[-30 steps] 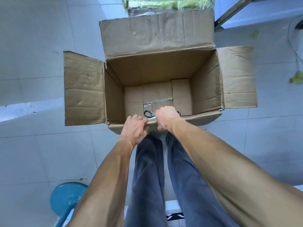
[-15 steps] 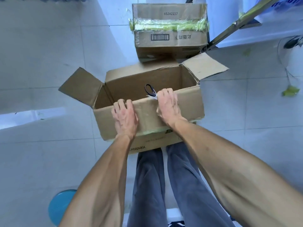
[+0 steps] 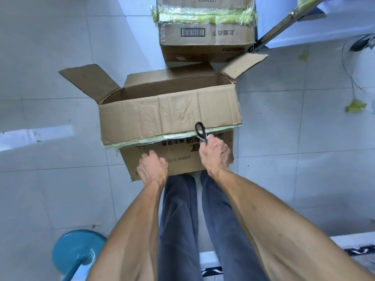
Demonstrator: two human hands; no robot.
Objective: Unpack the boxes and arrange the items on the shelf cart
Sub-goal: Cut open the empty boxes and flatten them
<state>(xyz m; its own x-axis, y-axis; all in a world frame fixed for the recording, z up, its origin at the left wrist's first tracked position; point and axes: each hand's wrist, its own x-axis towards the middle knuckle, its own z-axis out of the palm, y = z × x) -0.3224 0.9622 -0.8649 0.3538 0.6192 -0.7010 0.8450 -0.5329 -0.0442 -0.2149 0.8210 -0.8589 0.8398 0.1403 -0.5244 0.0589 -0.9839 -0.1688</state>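
The right hand (image 3: 215,153) is gripping a pair of scissors (image 3: 200,132), fingers curled round the blades and the black handle loop sticking up against the near flap. The left hand (image 3: 152,167) is resting on the near wall of the open box (image 3: 166,116); whether its fingers are curled or flat, I cannot tell. The box, flaps folded out, is sitting on the floor (image 3: 304,128) right in front of the person's legs. To clear it safely, I think keeping the scissor points turned away while both hands are shifting the cardboard is wise. Just behind it, 1 taped box (image 3: 207,33) is waiting beside a metal cart frame (image 3: 284,21). A blue stool (image 3: 75,250) is standing near the left leg.
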